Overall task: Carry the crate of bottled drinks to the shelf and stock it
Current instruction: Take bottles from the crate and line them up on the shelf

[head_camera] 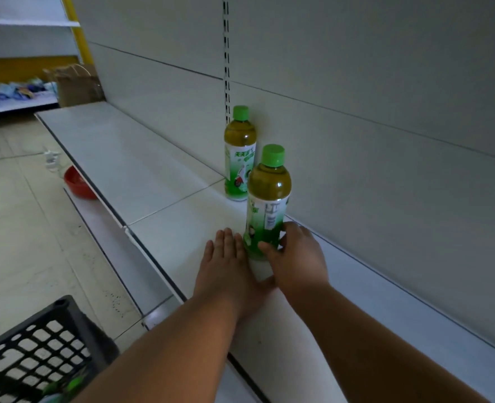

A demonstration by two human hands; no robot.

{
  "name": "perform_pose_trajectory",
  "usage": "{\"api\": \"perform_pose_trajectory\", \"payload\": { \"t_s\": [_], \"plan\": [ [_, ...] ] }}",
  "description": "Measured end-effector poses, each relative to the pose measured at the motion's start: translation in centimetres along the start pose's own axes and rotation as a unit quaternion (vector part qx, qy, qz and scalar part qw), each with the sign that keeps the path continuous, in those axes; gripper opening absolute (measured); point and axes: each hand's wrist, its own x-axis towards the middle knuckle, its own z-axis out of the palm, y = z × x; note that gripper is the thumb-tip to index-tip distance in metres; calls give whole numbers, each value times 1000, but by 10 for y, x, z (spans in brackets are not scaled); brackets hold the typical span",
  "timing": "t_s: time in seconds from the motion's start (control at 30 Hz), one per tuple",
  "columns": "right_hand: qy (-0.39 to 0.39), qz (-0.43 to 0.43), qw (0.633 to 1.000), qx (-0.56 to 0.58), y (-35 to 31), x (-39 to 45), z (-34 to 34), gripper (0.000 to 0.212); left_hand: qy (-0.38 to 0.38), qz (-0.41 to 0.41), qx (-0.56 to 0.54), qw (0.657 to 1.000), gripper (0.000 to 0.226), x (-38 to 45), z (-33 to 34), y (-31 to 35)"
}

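Observation:
Two green-capped bottles of green tea stand upright on the white shelf [141,170]. The far bottle [238,154] stands against the back panel. The near bottle [268,205] stands in front of it, and my right hand [295,257] is wrapped around its base. My left hand [225,266] lies flat on the shelf, fingers straight and together, touching the left side of the same bottle's base. The black plastic crate [37,350] sits at the lower left on the floor side, with a green bottle cap showing inside it.
The shelf's back panel [356,82] rises close behind the bottles. A red bowl [79,183] lies on the lower shelf edge to the left. A brown paper bag [77,85] stands at the shelf's far end. Tiled floor [16,228] lies left of the shelf.

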Motion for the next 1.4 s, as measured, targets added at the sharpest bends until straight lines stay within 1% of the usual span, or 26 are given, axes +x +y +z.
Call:
{"api": "perform_pose_trajectory", "payload": {
  "t_s": [0.13, 0.37, 0.5, 0.63, 0.7, 0.8, 0.9, 1.0, 1.07, 1.17, 1.3, 1.4],
  "plan": [
    [6, -14, 999, -41, -9, 35, 3, 40, 8, 0, 8, 1000, 117, 1, 3, -3],
    [5, 23, 996, -82, -27, 95, 15, 48, 20, 10, -24, 999, 119, 0, 4, -3],
    [5, 33, 995, -99, -30, 108, 17, 46, 24, 11, -29, 999, 119, -1, 3, -4],
    [26, 55, 995, -75, -28, 107, 18, 54, 27, 11, -34, 999, 119, -1, 4, -4],
    [26, 47, 997, -55, -26, 99, 16, 59, 29, 9, -42, 999, 120, -2, 3, -4],
    [10, -28, 997, -69, -24, 75, 5, 57, 22, 13, -52, 998, 120, -1, 1, -4],
    [-11, -105, 988, -113, -22, 44, -10, 58, 16, 35, -66, 997, 112, -7, -8, -10],
    [-62, -166, 970, -164, -28, 14, -19, 65, 78, 56, -53, 994, 98, -30, -24, -37],
    [-110, -211, 953, -185, -40, -6, -19, 72, 107, 52, -41, 992, 88, -59, -35, -68],
    [-164, -278, 926, -194, -73, -36, -8, 77, 123, 8, -27, 992, 75, -113, -47, -118],
    [-214, -373, 884, -184, -138, -85, 26, 78, 124, -89, 7, 988, 69, -196, -55, -174],
    [-241, -433, 854, -160, -182, -127, 52, 76, 128, -163, 5, 978, 63, -258, -54, -205]
  ]
}}
